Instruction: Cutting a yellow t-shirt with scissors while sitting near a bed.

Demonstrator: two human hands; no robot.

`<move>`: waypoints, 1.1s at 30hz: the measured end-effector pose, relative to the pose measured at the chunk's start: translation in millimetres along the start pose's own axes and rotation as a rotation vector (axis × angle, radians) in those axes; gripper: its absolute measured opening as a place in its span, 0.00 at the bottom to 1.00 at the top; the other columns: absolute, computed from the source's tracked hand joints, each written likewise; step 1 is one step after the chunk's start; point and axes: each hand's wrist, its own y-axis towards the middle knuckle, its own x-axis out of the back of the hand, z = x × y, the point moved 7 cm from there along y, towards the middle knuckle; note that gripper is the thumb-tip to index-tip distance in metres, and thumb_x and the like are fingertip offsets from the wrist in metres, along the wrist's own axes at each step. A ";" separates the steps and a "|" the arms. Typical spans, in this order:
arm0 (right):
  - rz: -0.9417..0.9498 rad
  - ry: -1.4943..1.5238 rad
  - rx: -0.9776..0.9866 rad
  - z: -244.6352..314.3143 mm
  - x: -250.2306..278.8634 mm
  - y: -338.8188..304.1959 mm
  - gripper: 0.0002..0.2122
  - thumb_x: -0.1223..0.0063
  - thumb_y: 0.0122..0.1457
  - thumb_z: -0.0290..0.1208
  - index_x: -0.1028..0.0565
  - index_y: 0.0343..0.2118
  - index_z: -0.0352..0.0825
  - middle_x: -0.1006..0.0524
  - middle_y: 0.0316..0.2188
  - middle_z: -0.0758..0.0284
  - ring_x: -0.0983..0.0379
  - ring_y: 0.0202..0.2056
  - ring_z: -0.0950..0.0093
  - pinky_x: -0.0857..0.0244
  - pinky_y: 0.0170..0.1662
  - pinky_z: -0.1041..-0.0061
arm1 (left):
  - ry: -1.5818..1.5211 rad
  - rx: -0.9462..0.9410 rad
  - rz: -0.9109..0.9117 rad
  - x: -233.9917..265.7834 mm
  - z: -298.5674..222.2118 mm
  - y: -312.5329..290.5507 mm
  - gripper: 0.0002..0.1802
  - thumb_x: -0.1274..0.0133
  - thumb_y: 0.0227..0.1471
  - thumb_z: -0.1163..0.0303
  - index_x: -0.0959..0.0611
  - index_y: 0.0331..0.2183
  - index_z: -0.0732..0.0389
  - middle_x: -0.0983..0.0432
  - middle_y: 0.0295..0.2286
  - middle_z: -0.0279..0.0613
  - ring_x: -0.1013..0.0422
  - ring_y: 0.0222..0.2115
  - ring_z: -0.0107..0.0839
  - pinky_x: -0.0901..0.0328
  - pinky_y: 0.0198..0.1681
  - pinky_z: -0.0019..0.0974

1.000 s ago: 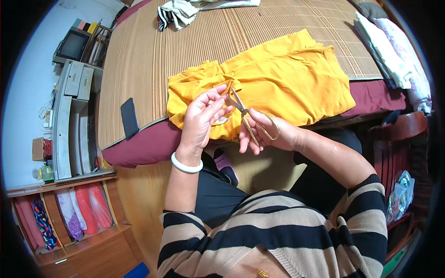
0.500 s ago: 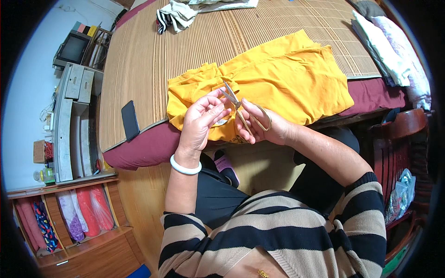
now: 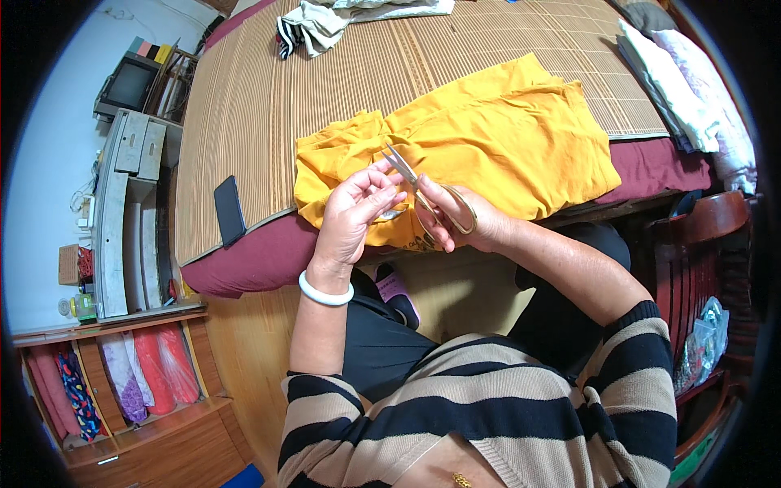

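Scissors (image 3: 404, 168) — long axis diagonal, pointing forward-left, over yellow cloth (image 3: 492, 146)

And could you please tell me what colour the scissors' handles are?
Gold, best seen in the head view.

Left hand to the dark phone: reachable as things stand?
Probably yes. The phone lies on the mat left of the left hand, with only low yellow cloth and mat between. Whether the fingers hold something that would need releasing first, I can't tell.
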 end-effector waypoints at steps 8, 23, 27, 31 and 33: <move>0.033 0.216 0.185 19.4 13.8 2.5 0.32 0.69 0.61 0.65 0.34 0.18 0.37 0.36 0.11 0.70 0.39 0.12 0.80 0.44 0.18 0.83 | -0.050 -0.059 -0.030 1.8 -10.3 -1.0 0.03 0.49 0.56 0.76 0.24 0.31 0.66 0.37 0.54 0.54 0.31 0.49 0.35 0.31 0.50 0.34; -0.241 0.324 0.265 43.6 75.4 -3.9 0.26 0.59 0.60 0.61 0.34 0.20 0.40 0.35 0.12 0.72 0.40 0.14 0.80 0.46 0.21 0.82 | 0.697 -0.170 0.532 -51.6 -28.6 -31.1 0.03 0.41 0.50 0.75 0.18 0.29 0.64 0.21 0.25 0.35 0.28 0.24 0.20 0.35 0.29 0.23; -0.371 0.391 0.099 25.0 90.9 -2.5 0.23 0.49 0.54 0.61 0.31 0.24 0.42 0.31 0.14 0.74 0.34 0.15 0.82 0.43 0.22 0.81 | 0.707 -0.245 -0.120 -22.3 -26.1 5.6 0.05 0.41 0.49 0.74 0.21 0.26 0.62 0.26 0.22 0.33 0.31 0.21 0.22 0.36 0.27 0.29; -0.438 0.375 0.052 14.4 96.8 1.7 0.24 0.46 0.52 0.61 0.30 0.26 0.41 0.30 0.15 0.75 0.33 0.16 0.82 0.43 0.23 0.82 | 1.140 -0.551 -0.202 -40.8 -36.3 26.5 0.05 0.41 0.48 0.75 0.19 0.31 0.63 0.28 0.24 0.35 0.32 0.24 0.24 0.35 0.30 0.28; -0.437 0.366 0.020 10.6 96.2 0.8 0.24 0.45 0.51 0.61 0.30 0.27 0.41 0.29 0.16 0.75 0.32 0.16 0.82 0.43 0.23 0.82 | 1.291 -0.555 -0.194 -52.6 -33.2 34.9 0.10 0.39 0.44 0.73 0.18 0.34 0.60 0.30 0.22 0.37 0.33 0.24 0.29 0.35 0.30 0.31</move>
